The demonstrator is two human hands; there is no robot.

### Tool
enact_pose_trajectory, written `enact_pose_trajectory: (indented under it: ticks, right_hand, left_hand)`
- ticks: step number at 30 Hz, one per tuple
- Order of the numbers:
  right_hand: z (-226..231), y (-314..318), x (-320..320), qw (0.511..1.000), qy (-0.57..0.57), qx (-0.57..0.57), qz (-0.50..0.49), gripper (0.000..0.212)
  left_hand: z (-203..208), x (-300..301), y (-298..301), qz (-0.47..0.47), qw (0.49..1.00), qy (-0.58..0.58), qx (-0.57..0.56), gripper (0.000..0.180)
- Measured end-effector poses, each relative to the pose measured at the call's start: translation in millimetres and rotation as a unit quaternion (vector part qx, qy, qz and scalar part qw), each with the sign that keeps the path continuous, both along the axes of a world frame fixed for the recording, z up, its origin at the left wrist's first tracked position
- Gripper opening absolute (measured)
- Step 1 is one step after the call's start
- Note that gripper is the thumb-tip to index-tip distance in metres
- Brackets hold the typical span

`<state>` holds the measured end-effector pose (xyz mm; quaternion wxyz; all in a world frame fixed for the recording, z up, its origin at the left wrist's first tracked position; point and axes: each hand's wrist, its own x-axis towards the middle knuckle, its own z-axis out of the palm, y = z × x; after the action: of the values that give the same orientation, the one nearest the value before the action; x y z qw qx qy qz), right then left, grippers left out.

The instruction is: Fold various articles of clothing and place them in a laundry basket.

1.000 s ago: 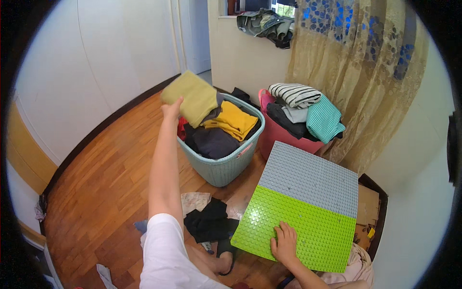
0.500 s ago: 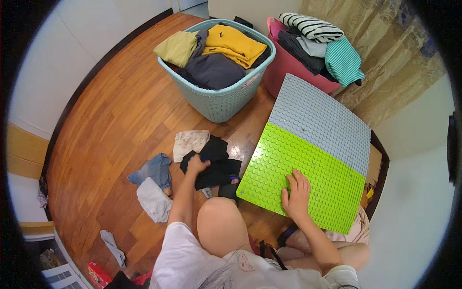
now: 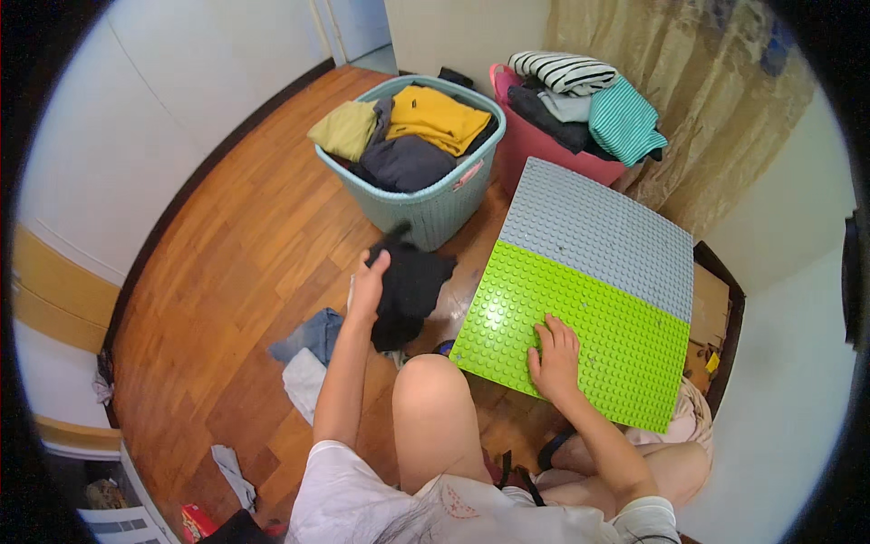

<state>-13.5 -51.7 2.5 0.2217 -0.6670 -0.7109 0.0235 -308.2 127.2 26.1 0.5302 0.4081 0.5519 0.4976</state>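
Note:
A crumpled black garment hangs from my left hand, its fingers closed round the cloth's upper left edge. Which kind of garment it is, I cannot tell. On the green half of a studded building-block board rests my right hand, fingers spread and nothing in them. The board's far half is grey and studded too. Just left of my left forearm, a blue denim piece and a white cloth lie on the floor.
A light-blue basket heaped with folded clothes stands ahead. Beside it is a pink tub, also full of clothes, near a beige curtain. A grey cloth and a red packet lie at lower left.
My left hand has lifted the black garment off the floor and moved it forward. My right hand stays on the board. The whole view has shifted slightly.

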Motion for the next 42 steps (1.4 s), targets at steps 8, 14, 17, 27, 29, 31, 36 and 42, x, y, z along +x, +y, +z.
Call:
enact_pose_trajectory:
  ticks: [8,14,17,27,29,31,36,42]
  right_hand:
    - [63,16,27,0.983,0.165,0.041,0.07,0.068]
    - [154,26,65,0.938,0.254,0.235,-0.002,0.071]
    - [176,20,100,0.888,0.451,0.085,-0.031,0.059]
    - [101,-13,185,0.962,0.128,-0.166,-0.176,0.032]
    - [100,-11,181,0.964,0.141,-0.146,-0.173,0.035]
    - [96,-6,173,0.974,0.181,-0.119,-0.071,0.045]
    - [90,-1,112,0.996,0.006,-0.085,0.011,0.063]
    - [88,31,123,0.977,0.212,0.003,-0.037,0.023]
  left_hand:
    - [220,81,-31,-0.365,0.752,-0.542,0.088,0.046]
    - [270,167,-62,-0.479,0.658,-0.573,0.093,0.044]
    - [253,195,-73,-0.333,0.88,-0.331,0.068,0.051]
    - [71,224,-29,-0.416,0.725,0.511,0.201,0.039]
    - [83,227,-30,-0.432,0.73,0.497,0.184,0.039]
    - [78,224,-31,-0.423,0.738,0.491,0.188,0.039]
    - [82,220,-34,-0.369,0.764,0.472,0.239,0.038]
    - [61,227,-9,-0.313,0.836,0.32,0.316,0.029]
